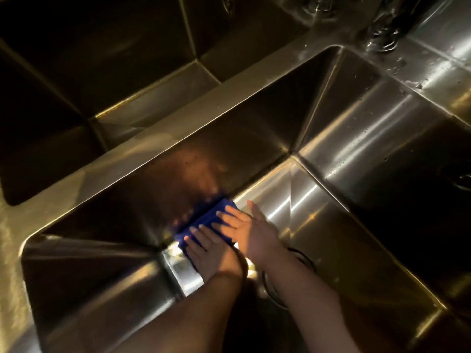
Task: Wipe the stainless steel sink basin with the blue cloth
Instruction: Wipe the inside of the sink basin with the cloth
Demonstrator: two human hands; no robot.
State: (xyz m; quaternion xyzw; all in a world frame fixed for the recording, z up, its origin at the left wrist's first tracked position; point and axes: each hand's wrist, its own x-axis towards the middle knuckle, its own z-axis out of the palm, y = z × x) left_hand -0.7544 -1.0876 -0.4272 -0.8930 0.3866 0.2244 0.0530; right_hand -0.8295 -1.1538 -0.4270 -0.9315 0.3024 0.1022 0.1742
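A folded blue cloth [207,220] lies on the floor of the stainless steel sink basin [356,138], pushed into the seam where the floor meets the left wall. My left hand [212,253] presses flat on the near part of the cloth, fingers spread. My right hand [251,230] lies flat beside it, fingers resting on the cloth's right half and thumb pointing up the basin. Both forearms reach in from the lower edge. The cloth's blue colour is mirrored faintly in the wall.
A round drain [288,273] sits under my right wrist, partly hidden. A steel divider [163,126] separates this basin from a second, darker basin [107,59] at upper left. Wet faucet fittings [382,34] stand on the far rim at upper right.
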